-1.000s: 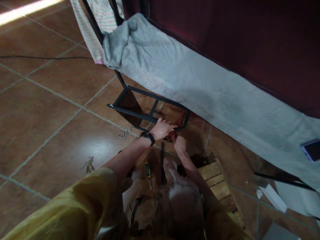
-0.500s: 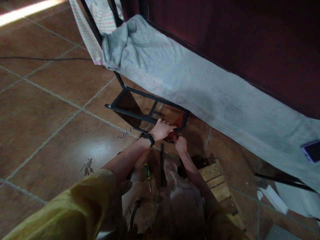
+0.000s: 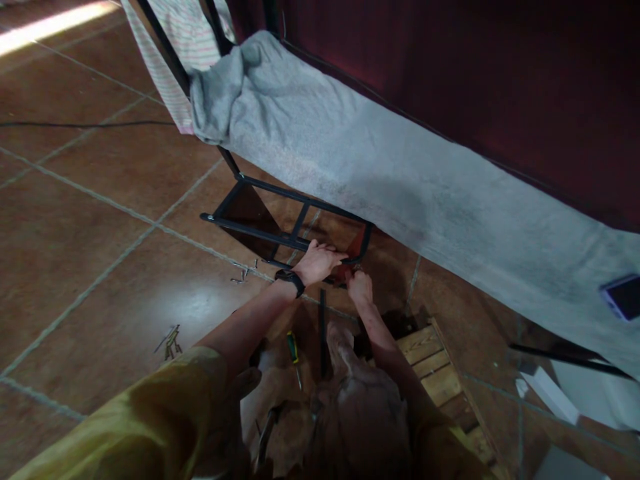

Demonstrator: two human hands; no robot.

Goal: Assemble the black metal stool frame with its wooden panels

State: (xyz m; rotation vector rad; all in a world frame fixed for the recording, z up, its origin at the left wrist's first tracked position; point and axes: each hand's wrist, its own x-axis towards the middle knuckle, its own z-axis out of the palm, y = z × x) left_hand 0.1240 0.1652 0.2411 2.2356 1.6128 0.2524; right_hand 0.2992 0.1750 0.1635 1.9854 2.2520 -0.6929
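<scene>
My left hand (image 3: 316, 261) lies on top of the near rail of a black metal frame (image 3: 280, 235), fingers curled over the bar and gripping it close to the frame's rounded right corner. A black watch (image 3: 290, 280) sits on that wrist. My right hand (image 3: 359, 287) is just beside the left, at the same corner, fingers bunched up against a small reddish piece (image 3: 345, 270) under the rail; whether it is pinching that piece or only pressing on it, I cannot tell, since the spot is dark and partly hidden by my left fingers.

The frame lies flat on the brown tiled floor (image 3: 100, 200), its far side running under a grey cloth (image 3: 380, 167) that hangs down from a dark red wall. A striped cloth (image 3: 170, 60) hangs at the top left, next to the grey one.

Between my forearms a screwdriver with a green and yellow handle (image 3: 293, 347) lies on the floor, and just to its right a thin dark bar (image 3: 323, 333) points toward the frame. To the left, two small heaps of screws (image 3: 171, 337) rest on the tiles, well apart from my hands. A wooden crate (image 3: 433, 363) stands by my right arm. A phone (image 3: 623, 297) lies on the grey cloth at the far right. My sleeves are yellow (image 3: 150, 420).
</scene>
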